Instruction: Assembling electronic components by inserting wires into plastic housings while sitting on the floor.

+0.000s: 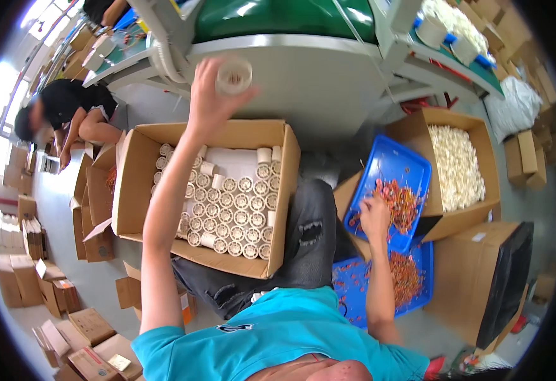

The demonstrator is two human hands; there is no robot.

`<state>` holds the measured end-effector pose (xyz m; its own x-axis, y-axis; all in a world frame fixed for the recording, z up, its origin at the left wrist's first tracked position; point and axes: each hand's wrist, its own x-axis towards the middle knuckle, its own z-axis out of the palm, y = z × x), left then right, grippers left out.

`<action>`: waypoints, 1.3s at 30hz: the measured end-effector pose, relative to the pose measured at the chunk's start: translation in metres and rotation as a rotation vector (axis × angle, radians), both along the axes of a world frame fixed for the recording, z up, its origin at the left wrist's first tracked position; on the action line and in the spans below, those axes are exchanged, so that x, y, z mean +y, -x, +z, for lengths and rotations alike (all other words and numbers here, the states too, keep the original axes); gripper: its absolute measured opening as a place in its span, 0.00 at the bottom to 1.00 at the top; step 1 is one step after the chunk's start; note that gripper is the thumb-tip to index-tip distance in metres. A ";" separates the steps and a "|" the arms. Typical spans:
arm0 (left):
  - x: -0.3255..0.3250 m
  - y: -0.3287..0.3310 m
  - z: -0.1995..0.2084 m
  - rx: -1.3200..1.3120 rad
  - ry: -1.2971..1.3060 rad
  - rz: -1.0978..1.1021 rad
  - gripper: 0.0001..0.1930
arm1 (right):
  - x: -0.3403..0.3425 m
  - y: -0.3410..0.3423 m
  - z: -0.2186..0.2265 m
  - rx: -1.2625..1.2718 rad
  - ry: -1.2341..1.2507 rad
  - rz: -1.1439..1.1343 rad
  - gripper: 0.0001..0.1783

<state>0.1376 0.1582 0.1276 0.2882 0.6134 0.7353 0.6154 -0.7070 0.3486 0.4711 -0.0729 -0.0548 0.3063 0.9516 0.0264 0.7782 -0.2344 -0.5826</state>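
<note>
My left hand [211, 101], raised beyond the far side of a cardboard box, is closed round a white round plastic cup [234, 75], blurred by motion. Inside that box [202, 132] stand rows of white cylindrical parts [228, 201] with ribbed round ends, a few of them lying on their sides. To the right, my right hand [374, 217] reaches down into a tilted blue tray [379, 152]. Its fingers are drawn together at a heap of small orange, red and yellow pieces [400, 200]. Whatever they pinch is too small to make out.
A second blue tray [354, 305] with similar pieces lies below the first. A carton of small white parts [459, 168] stands at the right. Ahead is a grey machine frame [291, 82] with a green belt [284, 19]. Another person [75, 105] crouches at the left.
</note>
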 end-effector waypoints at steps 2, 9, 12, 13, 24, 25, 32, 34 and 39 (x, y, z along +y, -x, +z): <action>0.054 -0.006 0.022 -0.161 -0.069 0.066 0.36 | -0.009 -0.019 -0.030 -0.127 0.172 -0.074 0.09; 0.197 -0.013 0.044 -0.058 -0.200 0.415 0.38 | -0.019 -0.006 -0.060 -0.149 0.315 -0.067 0.10; 0.213 -0.008 0.023 0.081 0.008 0.608 0.38 | -0.025 -0.004 -0.058 -0.159 0.338 -0.004 0.11; 0.210 -0.015 0.022 0.046 0.032 0.612 0.40 | -0.027 -0.002 -0.058 -0.171 0.324 0.006 0.11; 0.008 0.024 -0.078 -0.147 -0.322 0.261 0.23 | -0.025 -0.009 -0.017 0.142 -0.121 -0.246 0.23; -0.015 0.033 -0.118 -0.112 -0.170 0.268 0.22 | -0.027 -0.011 -0.014 0.048 -0.154 -0.219 0.21; -0.110 0.056 -0.306 0.358 0.677 0.125 0.28 | -0.041 -0.030 -0.009 0.062 -0.327 -0.222 0.15; -0.107 0.051 -0.315 0.425 0.696 0.137 0.31 | -0.044 -0.029 0.004 0.080 -0.333 -0.236 0.16; -0.088 0.019 -0.332 0.459 0.867 0.281 0.40 | -0.058 -0.033 0.039 0.183 -0.408 -0.302 0.16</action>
<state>0.1186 0.0703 -0.2042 0.1939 0.9711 -0.1395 0.9231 -0.1325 0.3609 0.5041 -0.1305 -0.0154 0.5992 0.7439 0.2959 0.5885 -0.1588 -0.7927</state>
